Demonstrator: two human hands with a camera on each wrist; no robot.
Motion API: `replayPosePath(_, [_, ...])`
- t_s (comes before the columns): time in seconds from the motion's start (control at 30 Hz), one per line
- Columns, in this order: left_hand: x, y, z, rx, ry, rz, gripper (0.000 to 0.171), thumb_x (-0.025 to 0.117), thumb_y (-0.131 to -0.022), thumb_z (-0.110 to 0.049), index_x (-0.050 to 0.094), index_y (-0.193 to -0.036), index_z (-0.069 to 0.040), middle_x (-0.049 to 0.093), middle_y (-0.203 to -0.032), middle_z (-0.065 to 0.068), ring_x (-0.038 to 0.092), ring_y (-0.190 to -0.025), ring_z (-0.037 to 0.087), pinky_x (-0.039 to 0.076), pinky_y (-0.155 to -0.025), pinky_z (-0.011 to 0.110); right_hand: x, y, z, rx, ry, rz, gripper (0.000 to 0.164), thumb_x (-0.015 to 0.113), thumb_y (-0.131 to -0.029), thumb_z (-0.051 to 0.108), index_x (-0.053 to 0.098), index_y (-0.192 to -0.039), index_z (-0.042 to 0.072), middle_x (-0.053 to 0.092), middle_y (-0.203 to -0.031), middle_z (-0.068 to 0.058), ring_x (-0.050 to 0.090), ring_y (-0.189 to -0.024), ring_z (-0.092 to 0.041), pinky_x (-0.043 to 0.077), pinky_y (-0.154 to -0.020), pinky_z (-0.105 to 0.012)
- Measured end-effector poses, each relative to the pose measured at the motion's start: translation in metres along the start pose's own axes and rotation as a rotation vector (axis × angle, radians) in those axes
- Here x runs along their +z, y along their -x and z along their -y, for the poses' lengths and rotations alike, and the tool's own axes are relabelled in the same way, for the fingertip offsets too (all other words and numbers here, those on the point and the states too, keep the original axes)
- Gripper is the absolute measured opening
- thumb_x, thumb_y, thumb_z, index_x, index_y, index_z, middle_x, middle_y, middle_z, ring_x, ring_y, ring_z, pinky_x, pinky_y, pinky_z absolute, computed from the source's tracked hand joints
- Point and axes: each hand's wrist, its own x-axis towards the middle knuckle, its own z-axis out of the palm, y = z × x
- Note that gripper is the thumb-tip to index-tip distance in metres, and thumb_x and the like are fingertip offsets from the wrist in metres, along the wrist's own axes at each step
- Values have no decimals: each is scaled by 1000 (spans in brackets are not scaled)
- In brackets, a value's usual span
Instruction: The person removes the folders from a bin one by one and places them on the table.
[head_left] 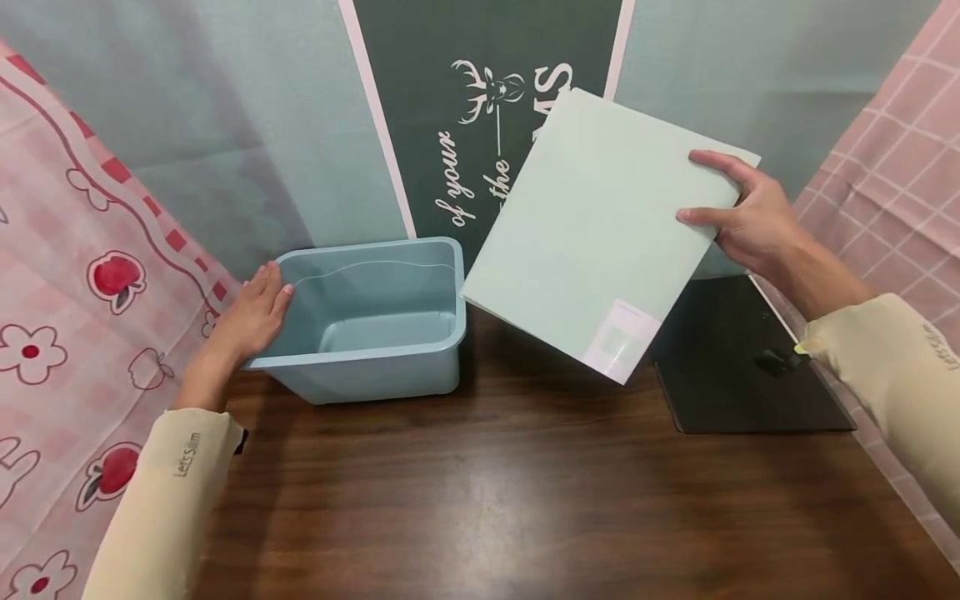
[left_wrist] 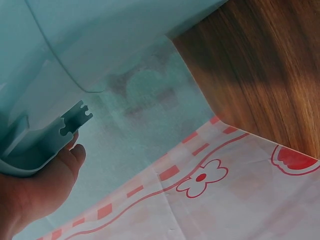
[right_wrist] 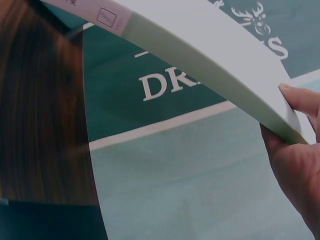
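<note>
My right hand (head_left: 757,212) holds a pale green file folder (head_left: 592,225) up by its right end, with a finger and the thumb across its broad face. The folder hangs tilted above the table, and its lower left corner overlaps the bin's right rim in the head view. A pinkish label wraps its lower corner, and its thick spine (right_wrist: 210,65) shows in the right wrist view. At the far left, my left hand (head_left: 251,317) grips the end rim of a blue plastic bin (head_left: 375,375). No contents show inside the bin.
A flat black board (head_left: 727,375) with a small black clip (head_left: 780,360) lies under my right forearm on the brown wooden table (head_left: 480,500). Pink patterned cloth (head_left: 60,333) hangs at the left, pink checked cloth (head_left: 892,175) at the right, and a printed blue-green cloth behind.
</note>
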Motion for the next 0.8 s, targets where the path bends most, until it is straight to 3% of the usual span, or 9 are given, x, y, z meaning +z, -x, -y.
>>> replayPosePath(0.17, [0,-2,-1,6,-8,4,73,19,-117,-41,-7,-163,8,-6,-172,33,-6,-161,49,-4,-130,60,-14,4,-4,1,-7,50,83,67,-79,-35,63,-148,11,61,-134,-6,70,-106,-17,66,-73,-32])
replayPosePath(0.3, [-2,-3,-1,9,-12,5,73,19,-117,-42,-8,-164,7,-5,-172,33,-6,-160,49,-3,-130,60,-20,8,-8,27,48,88,81,68,-81,-33,63,-148,12,60,-131,-6,71,-102,-16,66,-70,-32])
replayPosePath(0.5, [-2,-2,1,9,-9,-3,74,19,-116,-43,-8,-164,7,-5,-172,33,-6,-160,49,-3,-130,60,-22,10,-20,83,214,118,79,71,-83,-28,64,-148,17,60,-124,-6,69,-100,-14,65,-68,-31])
replayPosePath(0.8, [-1,-1,2,3,-13,3,74,19,-117,-42,-9,-164,7,-6,-172,33,-5,-161,49,-5,-130,59,-15,7,-37,146,546,200,81,78,-88,-13,53,-157,21,56,-131,-3,71,-103,-11,65,-79,-31])
